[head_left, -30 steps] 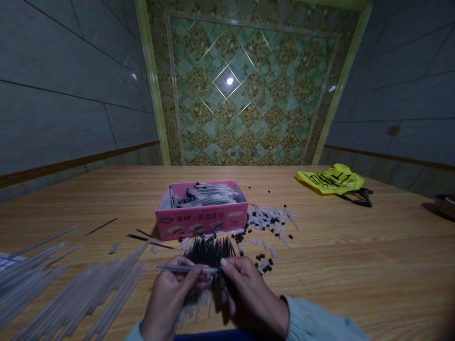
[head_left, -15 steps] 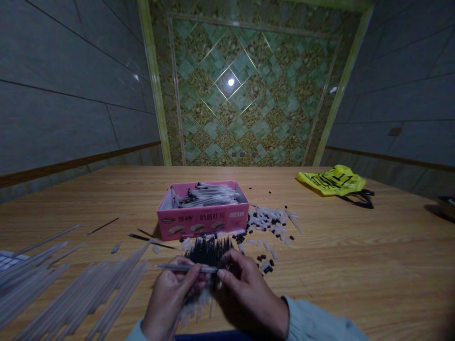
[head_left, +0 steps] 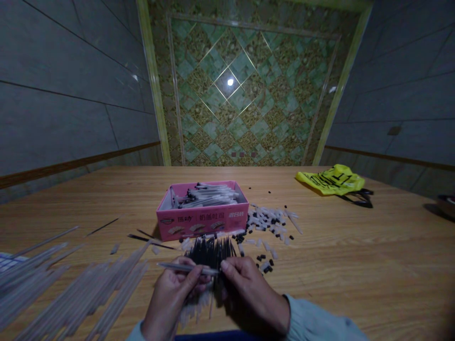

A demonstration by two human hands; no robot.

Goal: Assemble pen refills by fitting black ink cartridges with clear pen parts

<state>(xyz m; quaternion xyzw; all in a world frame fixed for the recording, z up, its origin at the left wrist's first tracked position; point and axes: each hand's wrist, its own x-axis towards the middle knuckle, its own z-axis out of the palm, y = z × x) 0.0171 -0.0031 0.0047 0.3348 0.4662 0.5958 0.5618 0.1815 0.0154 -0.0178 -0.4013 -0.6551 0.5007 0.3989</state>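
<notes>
My left hand (head_left: pixel 177 289) is closed round a slim, pale see-through pen barrel (head_left: pixel 188 268), held nearly level and pointing left. My right hand (head_left: pixel 249 286) is closed in a pinch beside the barrel's right end; whatever lies between its fingertips is too small to make out. Just behind and below both hands lies a bundle of thin, dark-tipped pen refills (head_left: pixel 209 251), partly covered by the fingers. Beyond it stands a pink box (head_left: pixel 202 222) with several pale, dark-ended pens (head_left: pixel 209 195) inside.
Several clear tubes (head_left: pixel 85 293) lie in rows on the left of the wooden table (head_left: pixel 341 265). Small white and black caps (head_left: pixel 266 220) are scattered right of the box. Loose dark refills (head_left: pixel 151 240) lie left of it. A yellow bag (head_left: pixel 330 181) rests at the back right.
My right hand's fingertips have shifted slightly right and down, away from the barrel's end. The barrel tilts a little more, its right end lower. My left hand keeps its hold.
</notes>
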